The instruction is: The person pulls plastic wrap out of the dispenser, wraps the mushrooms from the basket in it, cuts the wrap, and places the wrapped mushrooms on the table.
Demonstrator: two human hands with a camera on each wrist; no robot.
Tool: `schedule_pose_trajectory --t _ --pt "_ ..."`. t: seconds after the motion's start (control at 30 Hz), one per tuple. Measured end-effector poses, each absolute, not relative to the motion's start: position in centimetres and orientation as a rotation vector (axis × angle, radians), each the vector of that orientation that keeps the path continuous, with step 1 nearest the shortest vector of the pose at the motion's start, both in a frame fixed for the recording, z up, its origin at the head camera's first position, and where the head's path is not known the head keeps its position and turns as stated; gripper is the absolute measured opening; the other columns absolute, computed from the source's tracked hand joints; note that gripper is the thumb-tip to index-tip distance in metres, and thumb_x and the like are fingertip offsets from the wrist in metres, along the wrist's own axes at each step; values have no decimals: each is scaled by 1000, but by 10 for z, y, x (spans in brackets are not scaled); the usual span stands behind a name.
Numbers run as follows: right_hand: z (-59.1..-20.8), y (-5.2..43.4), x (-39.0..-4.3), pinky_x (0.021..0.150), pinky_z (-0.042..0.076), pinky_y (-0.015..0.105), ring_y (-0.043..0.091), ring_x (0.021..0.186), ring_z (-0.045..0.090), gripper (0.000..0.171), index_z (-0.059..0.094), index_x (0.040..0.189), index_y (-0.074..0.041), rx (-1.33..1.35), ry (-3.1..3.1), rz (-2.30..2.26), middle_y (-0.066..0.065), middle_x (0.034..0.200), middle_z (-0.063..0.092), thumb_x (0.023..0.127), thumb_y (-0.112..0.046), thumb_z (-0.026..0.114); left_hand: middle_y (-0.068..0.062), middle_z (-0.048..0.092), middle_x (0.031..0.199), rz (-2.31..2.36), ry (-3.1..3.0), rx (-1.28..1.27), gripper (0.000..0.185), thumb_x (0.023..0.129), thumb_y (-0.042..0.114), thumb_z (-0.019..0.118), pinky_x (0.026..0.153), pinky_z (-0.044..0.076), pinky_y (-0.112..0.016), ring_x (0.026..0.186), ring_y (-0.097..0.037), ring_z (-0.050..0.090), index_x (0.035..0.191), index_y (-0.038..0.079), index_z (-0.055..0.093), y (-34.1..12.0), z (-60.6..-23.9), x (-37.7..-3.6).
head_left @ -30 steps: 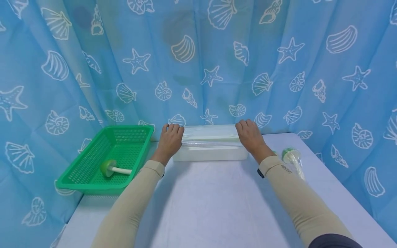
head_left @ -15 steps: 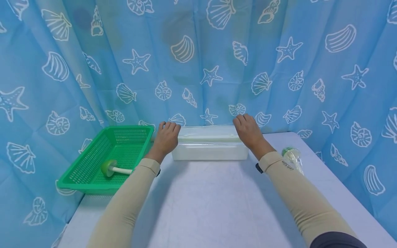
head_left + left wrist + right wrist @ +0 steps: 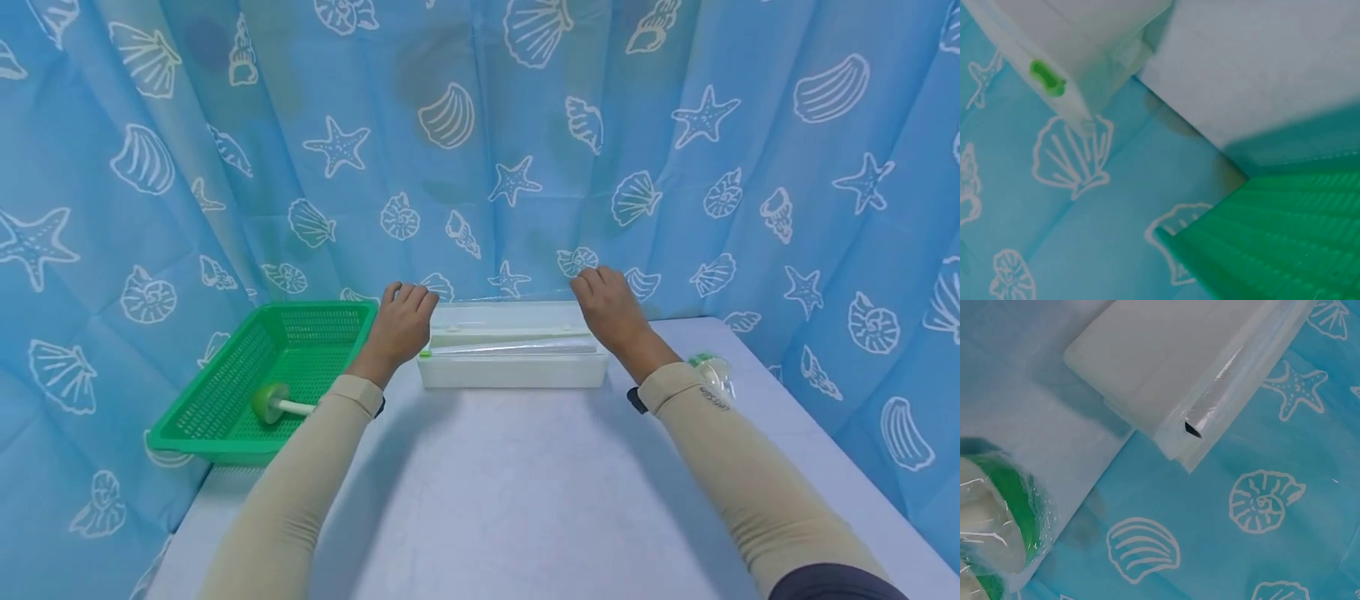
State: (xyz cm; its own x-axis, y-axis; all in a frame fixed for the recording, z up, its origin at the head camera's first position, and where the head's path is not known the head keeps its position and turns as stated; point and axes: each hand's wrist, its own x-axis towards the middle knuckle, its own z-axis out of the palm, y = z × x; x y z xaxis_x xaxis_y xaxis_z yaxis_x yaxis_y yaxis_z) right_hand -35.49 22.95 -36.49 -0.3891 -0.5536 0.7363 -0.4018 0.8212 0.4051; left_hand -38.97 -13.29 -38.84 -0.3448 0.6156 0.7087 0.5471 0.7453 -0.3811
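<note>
A long white plastic-wrap dispenser stands at the table's back edge, its lid tipped back. Inside lies a shiny roll, whose dark end hole shows in the right wrist view. My left hand is curled above the dispenser's left end, pinching the clear plastic wrap. Over the right end, my right hand pinches the other side of it. The sheet is faint, stretched between both hands. A green clip marks the dispenser's left end. Neither hand appears in its wrist view.
A green slotted basket stands at the left, holding a mushroom-shaped thing with green cap and white stem. Similar pieces in clear wrap lie at the right, partly behind my right forearm. A blue shell-patterned curtain hangs behind the table.
Both hands have risen and moved back from the dispenser, drawing the clear wrap up with them. More of the roll and the green clip now show.
</note>
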Motion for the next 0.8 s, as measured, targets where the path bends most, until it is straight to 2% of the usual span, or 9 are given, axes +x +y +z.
schedule_pose_trajectory --t 0.2,0.43,0.8 --pt "-361 237 -347 61 47 41 35 82 55 13 52 96 2 749 -2011 -144 19 92 55 88 11 58 -11 57 99 36 -2034 -893 15 94 3 53 98 38 -51 98 -30 55 109 4 58 -121 -374 -383" --pt "-352 241 -341 66 49 42 36 86 56 11 54 99 3 738 -2010 -116 20 95 58 90 8 59 -10 59 101 -10 -2022 -861 16 94 3 55 99 37 -49 100 -28 54 109 5 59 -112 -359 -378" --pt "-339 246 -341 62 47 45 38 80 56 5 54 95 4 763 -1918 -49 21 90 58 93 9 53 -12 58 99 -51 -1942 -836 13 95 1 53 93 39 -50 99 -30 54 106 3 60 -112 -346 -376"
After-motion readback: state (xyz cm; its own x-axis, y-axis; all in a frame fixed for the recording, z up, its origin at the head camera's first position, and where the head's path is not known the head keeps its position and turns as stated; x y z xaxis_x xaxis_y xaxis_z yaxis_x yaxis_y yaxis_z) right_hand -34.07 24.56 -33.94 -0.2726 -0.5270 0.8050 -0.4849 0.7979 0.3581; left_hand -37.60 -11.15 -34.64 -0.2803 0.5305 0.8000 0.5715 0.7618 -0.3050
